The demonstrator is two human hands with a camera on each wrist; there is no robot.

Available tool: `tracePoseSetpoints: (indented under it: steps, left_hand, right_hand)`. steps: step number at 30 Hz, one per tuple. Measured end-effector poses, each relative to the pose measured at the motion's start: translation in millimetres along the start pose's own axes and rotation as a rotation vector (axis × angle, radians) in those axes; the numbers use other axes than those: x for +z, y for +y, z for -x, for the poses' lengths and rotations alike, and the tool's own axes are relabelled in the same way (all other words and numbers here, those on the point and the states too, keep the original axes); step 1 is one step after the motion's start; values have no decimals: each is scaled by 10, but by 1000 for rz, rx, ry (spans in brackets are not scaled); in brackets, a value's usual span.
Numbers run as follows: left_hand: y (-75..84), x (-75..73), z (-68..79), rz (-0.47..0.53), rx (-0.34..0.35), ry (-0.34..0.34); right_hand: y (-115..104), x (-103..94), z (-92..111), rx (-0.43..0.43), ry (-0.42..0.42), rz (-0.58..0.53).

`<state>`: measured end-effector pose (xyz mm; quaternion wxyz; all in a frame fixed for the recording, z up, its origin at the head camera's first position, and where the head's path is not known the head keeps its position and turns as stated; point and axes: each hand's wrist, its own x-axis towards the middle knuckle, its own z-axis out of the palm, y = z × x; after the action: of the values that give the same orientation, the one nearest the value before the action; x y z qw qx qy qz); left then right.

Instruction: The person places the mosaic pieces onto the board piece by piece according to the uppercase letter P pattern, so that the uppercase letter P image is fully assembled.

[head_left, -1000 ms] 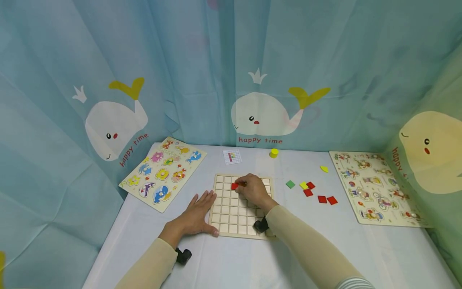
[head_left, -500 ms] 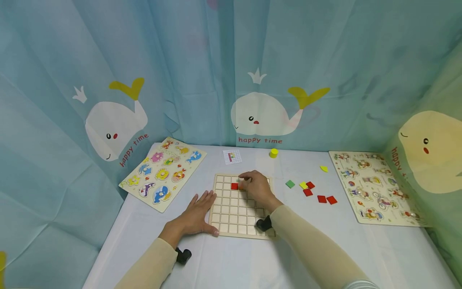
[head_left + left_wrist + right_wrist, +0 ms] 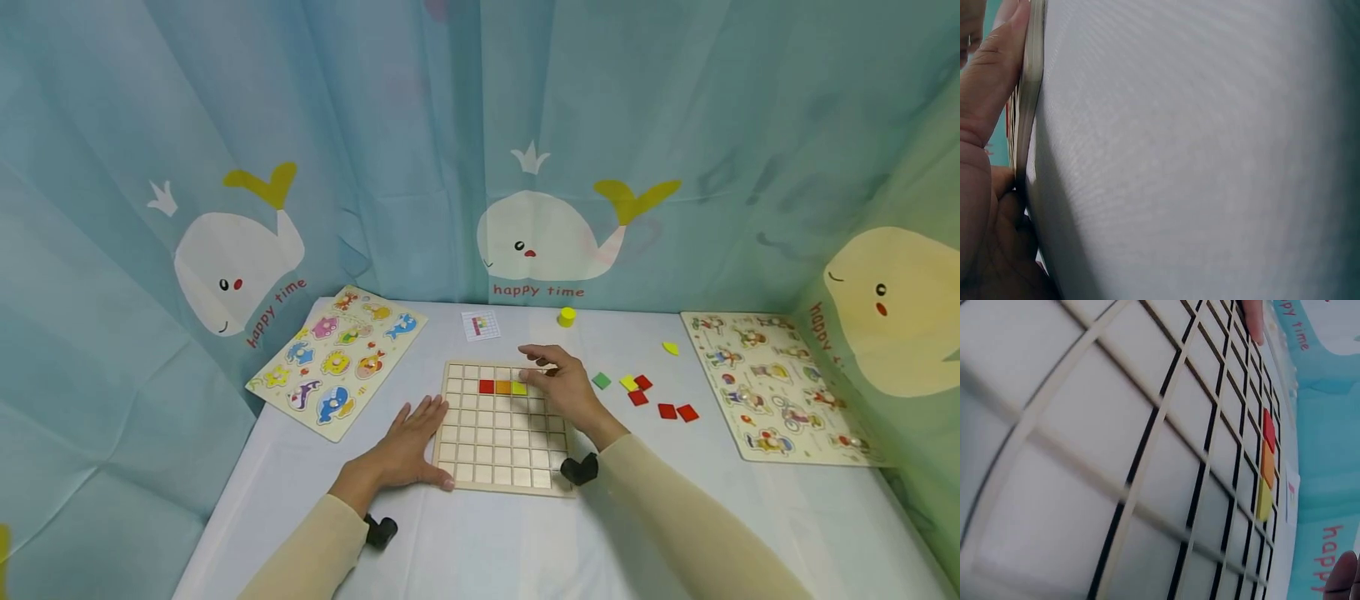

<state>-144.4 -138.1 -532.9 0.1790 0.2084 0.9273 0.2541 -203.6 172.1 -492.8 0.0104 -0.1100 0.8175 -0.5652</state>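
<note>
Red, orange and yellow tiles (image 3: 503,387) lie in adjoining cells near twelve o'clock on the grid board (image 3: 485,454), so I take the step in hand to be laying a row. The left hand (image 3: 405,446) lies spread at the board's nine o'clock edge, while the right hand (image 3: 576,390) hangs near one o'clock, thumb and forefinger parted, though I can't tell whether it keeps anything underneath. Lengthening the row would call for squaring a piece over its cell, perhaps from the loose tiles (image 3: 638,398) toward three o'clock.
</note>
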Motion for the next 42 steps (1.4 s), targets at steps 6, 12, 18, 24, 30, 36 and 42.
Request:
tracePoseSetpoints:
  steps: [6, 12, 18, 24, 30, 36, 42]
  left_hand:
    - [0, 9, -16, -14, -12, -6]
    - [12, 9, -4, -3, -15, -4]
    - [12, 6, 1, -12, -29, -8]
    - [15, -7, 5, -6, -12, 0]
    - [11, -8, 4, -8, -3, -10]
    - [2, 3, -7, -27, -8, -8]
    - [-4, 5, -4, -18, -5, -6]
  right_hand:
    - [87, -326, 183, 16, 73, 48]
    - [215, -770, 463, 55, 175, 103]
    - [396, -1266, 774, 139, 257, 152]
    - [614, -1643, 1014, 275, 293, 264]
    - [729, -1738, 1104, 365, 267, 277]
    - [727, -1704, 1092, 371, 192, 307]
    - [703, -1613, 1087, 374, 93, 326]
